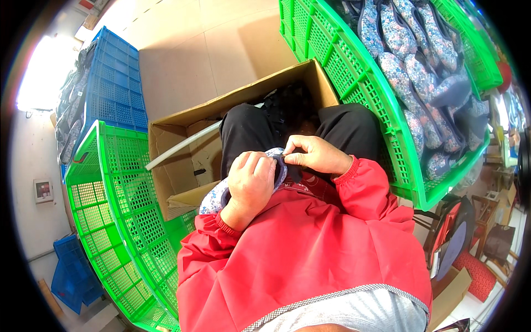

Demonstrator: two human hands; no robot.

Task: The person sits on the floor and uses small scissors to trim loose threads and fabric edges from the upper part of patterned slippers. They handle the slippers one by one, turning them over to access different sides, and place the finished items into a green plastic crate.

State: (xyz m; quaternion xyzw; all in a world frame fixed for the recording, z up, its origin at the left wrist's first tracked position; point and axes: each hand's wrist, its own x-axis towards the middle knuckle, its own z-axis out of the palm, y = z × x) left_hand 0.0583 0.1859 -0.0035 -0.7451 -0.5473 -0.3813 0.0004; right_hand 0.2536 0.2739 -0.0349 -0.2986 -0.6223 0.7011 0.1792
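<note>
Over my lap I hold a slipper [212, 200] of blue, white and pink floral fabric with a dark navy trim. My left hand [251, 180] is closed around it, so much of its middle is hidden. At the trimmed edge, my right hand [318, 155] pinches with thumb and forefinger, close beside the left knuckles. Whether the pinch also holds a thread or scrap is too small to make out. Both wrists come out of red elastic-cuffed sleeves.
An open cardboard box [166, 193] stands at my knees, a pale tube [185, 145] slanting across it. Rightward, a green crate [354, 72] is heaped with floral slippers [398, 72]. To the left are another green crate [130, 193] and a blue crate [116, 77].
</note>
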